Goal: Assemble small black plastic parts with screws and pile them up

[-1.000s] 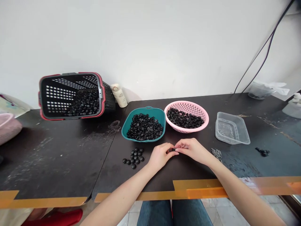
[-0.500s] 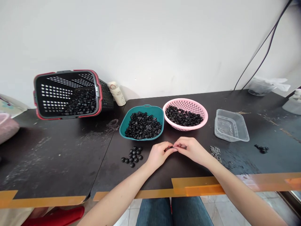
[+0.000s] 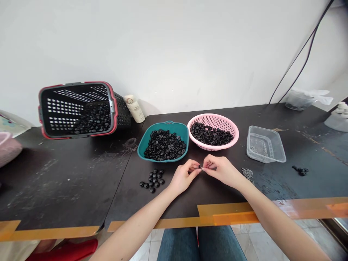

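Note:
My left hand [image 3: 185, 176] pinches a small round black plastic part [image 3: 200, 166] between thumb and fingertips, just above the table. Fingertips of my right hand [image 3: 219, 170] are closed at the part's right side, on something too small to make out. Left of my left hand lies a loose group of round black caps [image 3: 154, 179]. A little pile of thin silvery metal pieces [image 3: 247, 173] lies right of my right hand. Beyond the hands stand a teal basin [image 3: 141, 145] of black round parts and a pink colander [image 3: 236, 135] of black ring-like parts.
A clear plastic box [image 3: 280, 154] with small metal pieces stands at right, near a black cluster of parts [image 3: 300, 170]. At left, a dark basket with red trim [image 3: 116, 108] lies on its side, holding black parts. A cream bottle [image 3: 135, 108] leans behind. Orange tape [image 3: 228, 214] lines the table's front edge.
My hands have drawn slightly apart at the fingertips, so the black part between them shows more. The view has shifted a little; the containers and loose caps stay put.

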Tool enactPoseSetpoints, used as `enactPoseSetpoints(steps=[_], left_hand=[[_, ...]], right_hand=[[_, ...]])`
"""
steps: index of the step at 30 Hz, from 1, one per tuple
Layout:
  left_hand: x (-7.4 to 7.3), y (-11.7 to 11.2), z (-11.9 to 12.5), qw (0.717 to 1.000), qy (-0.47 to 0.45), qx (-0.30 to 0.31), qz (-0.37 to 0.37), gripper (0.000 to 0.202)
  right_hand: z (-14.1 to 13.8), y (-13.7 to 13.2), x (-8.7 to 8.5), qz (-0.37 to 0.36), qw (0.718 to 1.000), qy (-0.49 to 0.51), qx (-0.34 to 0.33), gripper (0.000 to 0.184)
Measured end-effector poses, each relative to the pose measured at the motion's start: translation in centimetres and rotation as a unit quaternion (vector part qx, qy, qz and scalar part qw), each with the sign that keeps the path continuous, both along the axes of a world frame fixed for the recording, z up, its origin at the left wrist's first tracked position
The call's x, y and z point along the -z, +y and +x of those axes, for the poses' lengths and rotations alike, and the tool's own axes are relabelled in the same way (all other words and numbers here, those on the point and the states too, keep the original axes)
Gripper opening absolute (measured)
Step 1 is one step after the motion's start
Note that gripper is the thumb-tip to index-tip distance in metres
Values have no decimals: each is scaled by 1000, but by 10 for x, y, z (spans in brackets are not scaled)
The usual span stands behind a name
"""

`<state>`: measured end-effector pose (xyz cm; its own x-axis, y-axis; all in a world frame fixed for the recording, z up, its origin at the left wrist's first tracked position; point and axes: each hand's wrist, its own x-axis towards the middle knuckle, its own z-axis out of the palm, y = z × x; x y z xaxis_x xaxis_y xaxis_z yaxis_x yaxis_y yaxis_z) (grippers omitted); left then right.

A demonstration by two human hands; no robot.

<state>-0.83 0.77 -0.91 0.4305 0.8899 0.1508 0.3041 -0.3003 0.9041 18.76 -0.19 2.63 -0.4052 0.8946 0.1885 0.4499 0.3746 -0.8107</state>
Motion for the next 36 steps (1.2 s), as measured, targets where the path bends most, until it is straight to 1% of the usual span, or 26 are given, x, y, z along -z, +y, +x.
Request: enactPoseSetpoints(steps=[2,7,12,14,16,18,19,21,22,23,24,26,29,31,33,35,36], left_hand=[[1,0,-1,1000,-7,-1,-7,18],[4,1,-1,999,-23,2,-26,23],[6,1,0,997,-62,-1,-54,25],[5,1,1,996,-68,-6,-58,26],[4,1,1,997,-64,-17,-48,26],[3,2,1,998,-57,-26,-26,25],[3,2,1,998,-56,-29,-15,25],[2,2,1,998,-57,-30,-3,23],[2,2,1,998,-58,-28,-1,23],[2,2,1,998,-59,-28,-1,23],[2,2,0,998,-60,-28,-1,23],[1,3,0,998,-62,-30,4,22],[1,2,-1,997,-66,-36,14,23],[1,2,-1,997,-65,-38,18,22],[2,2,0,997,-60,-35,20,19],[2,1,1,998,-53,-32,24,17],[2,0,1,998,-50,-30,27,17]], right_hand=[[0,0,0,2,1000,-3,-1,8],[0,1,0,18,1000,11,-4,9],[-4,0,0,6,999,42,1,13],[-3,-1,-4,2,999,38,-1,16],[3,2,-12,6,1000,16,5,18],[17,13,-24,32,998,-16,50,21],[26,22,-31,55,993,-28,97,22],[44,46,-40,100,973,-71,195,24],[51,60,-43,106,961,-104,232,24],[57,74,-44,106,950,-148,254,24],[60,87,-43,92,942,-200,253,24],[61,108,-38,60,931,-284,220,19],[53,123,-28,43,920,-339,191,11],[49,123,-25,50,916,-343,201,9],[48,117,-27,60,921,-318,216,8],[47,104,-31,59,938,-263,219,7],[45,95,-33,48,952,-217,213,8]])
